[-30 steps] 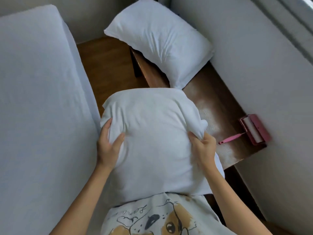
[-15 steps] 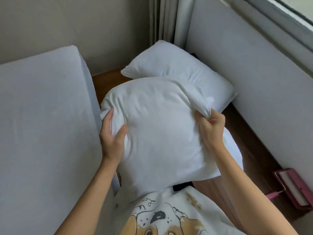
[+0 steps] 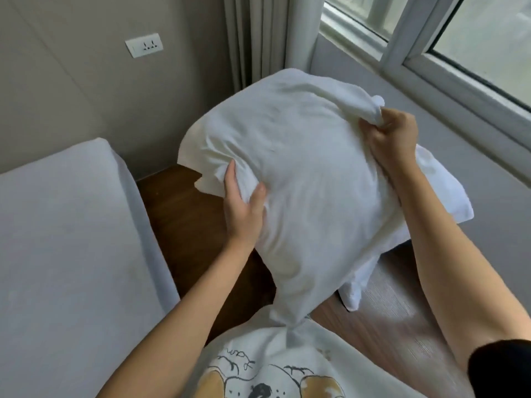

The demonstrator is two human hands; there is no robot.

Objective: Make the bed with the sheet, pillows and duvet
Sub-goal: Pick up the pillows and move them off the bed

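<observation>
— Head view is showing us both hands on one white pillow (image 3: 301,182), which we are holding up in the air in front of our chest, above the strip of wooden floor (image 3: 184,234) between the bed and the window wall.

— How are we gripping it?

— Our left hand (image 3: 242,208) is clamping the pillow's left edge, thumb pressing into the front face and fingers curling round the rim toward the back. Our right hand (image 3: 392,139) is bunching the upper right corner of the pillowcase in a closed fist, so the fabric is gathering into a twisted tuft above the knuckles.

— Where is the other pillow?

— A second white pillow (image 3: 442,193) is lying behind and below the one we are holding, mostly hidden by it; only its right end and a lower corner are showing, resting on a wooden bench (image 3: 402,308) that is running along the wall under the window (image 3: 474,44).

— And the bed?

— We are seeing the bed (image 3: 66,248) on our left, wearing a smooth white sheet, well apart from the raised pillow. A wall socket (image 3: 144,45) is sitting on the beige wall beyond it, and a curtain (image 3: 255,38) is hanging in the corner behind the pillow's top edge. Our printed shirt (image 3: 273,366) is filling the bottom of the frame, the pillow's lowest corner touching it.
</observation>
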